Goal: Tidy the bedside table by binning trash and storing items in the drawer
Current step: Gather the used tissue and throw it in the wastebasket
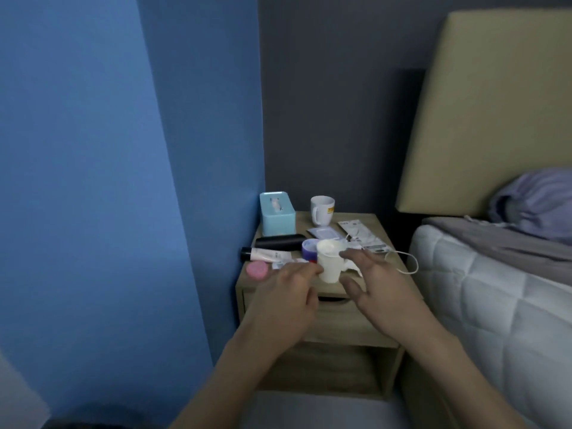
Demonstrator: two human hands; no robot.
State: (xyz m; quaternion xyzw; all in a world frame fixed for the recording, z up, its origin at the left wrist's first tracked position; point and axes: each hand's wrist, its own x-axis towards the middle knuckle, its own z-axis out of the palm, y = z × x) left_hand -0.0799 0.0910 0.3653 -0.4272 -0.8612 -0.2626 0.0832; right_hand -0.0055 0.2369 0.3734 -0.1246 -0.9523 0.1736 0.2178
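A white paper cup (pixel 328 261) stands near the front of the wooden bedside table (pixel 376 224). My left hand (pixel 288 292) hovers at the cup's left side with its fingers loosely curled, fingertips near or touching it. My right hand (pixel 376 283) is spread open just right of the cup, fingers straight. Behind the cup lie a blue-and-white round jar (pixel 309 249), a pink-capped item (pixel 257 270), a white tube with a black cap (pixel 263 254), a black case (pixel 280 242), packets (pixel 359 232) and crumpled white wrappers (pixel 351 267). The drawer (pixel 340 320) under the top is closed.
A teal tissue box (pixel 277 213) and a white mug (pixel 322 209) stand at the back of the table. A white cable (pixel 405 261) loops over its right edge. The bed (pixel 495 289) with its beige headboard is on the right, a blue wall on the left.
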